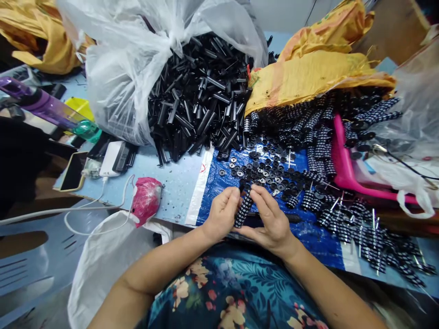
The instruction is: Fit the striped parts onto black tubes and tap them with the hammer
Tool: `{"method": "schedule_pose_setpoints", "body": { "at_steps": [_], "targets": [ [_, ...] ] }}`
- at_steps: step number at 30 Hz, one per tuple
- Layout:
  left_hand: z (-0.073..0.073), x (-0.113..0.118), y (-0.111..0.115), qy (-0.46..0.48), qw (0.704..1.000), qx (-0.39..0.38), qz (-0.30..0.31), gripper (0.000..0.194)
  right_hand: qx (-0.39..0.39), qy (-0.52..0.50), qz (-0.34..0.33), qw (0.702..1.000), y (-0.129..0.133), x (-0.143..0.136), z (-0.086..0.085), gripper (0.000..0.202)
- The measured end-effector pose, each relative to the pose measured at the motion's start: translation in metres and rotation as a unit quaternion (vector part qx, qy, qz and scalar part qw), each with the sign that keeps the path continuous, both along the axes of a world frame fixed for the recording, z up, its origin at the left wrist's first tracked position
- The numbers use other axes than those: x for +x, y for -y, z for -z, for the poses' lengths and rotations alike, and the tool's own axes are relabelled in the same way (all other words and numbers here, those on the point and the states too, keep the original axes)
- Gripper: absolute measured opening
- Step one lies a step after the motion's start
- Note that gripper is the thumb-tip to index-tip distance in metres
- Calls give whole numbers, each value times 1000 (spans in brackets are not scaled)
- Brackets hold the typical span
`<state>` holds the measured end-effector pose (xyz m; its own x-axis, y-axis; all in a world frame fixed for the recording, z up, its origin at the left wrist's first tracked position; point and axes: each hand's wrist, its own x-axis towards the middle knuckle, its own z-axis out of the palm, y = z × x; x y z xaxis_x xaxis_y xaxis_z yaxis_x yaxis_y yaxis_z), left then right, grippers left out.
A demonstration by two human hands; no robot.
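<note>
Between my hands, near the table's front edge, is a black-and-white patterned cylinder [243, 211], tilted with its top end away from me. My left hand [222, 211] pinches something small and dark at the cylinder's upper end, too hidden to name. The fingers and thumb of my right hand [270, 219] hold the cylinder at its two ends. Just beyond my hands, small round black caps [270, 171] lie scattered on a blue plastic sheet [212, 185]. More patterned cylinders [360, 224], several with thin metal pins, are heaped to the right.
Black tubes [202, 100] spill from a clear plastic bag [116, 82] at the back. A yellow sack [298, 82] and pink tray [343, 160] stand right. On the left are a purple bottle [51, 107], phone [73, 171], white power bank [111, 158], cable and red bundle [147, 198].
</note>
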<state>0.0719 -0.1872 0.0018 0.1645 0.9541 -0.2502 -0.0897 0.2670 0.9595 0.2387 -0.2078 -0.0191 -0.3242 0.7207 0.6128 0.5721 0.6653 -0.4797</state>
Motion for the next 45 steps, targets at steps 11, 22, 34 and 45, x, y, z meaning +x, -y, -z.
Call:
{"method": "schedule_pose_setpoints", "body": {
  "at_steps": [11, 22, 34, 45],
  "targets": [
    [-2, -15, -5, 216, 950, -224, 39, 45, -23, 30, -26, 999, 3, -1, 6, 98],
    [23, -68, -24, -189, 977, 94, 40, 24, -84, 177, 33, 980, 16, 23, 36, 33],
    [31, -99, -56, -351, 912, 70, 199, 28, -68, 205, 65, 974, -13, -4, 10, 20],
    [24, -89, -68, -385, 894, 75, 216, 30, -77, 170, -78, 979, 2, -24, 14, 20]
  ]
}}
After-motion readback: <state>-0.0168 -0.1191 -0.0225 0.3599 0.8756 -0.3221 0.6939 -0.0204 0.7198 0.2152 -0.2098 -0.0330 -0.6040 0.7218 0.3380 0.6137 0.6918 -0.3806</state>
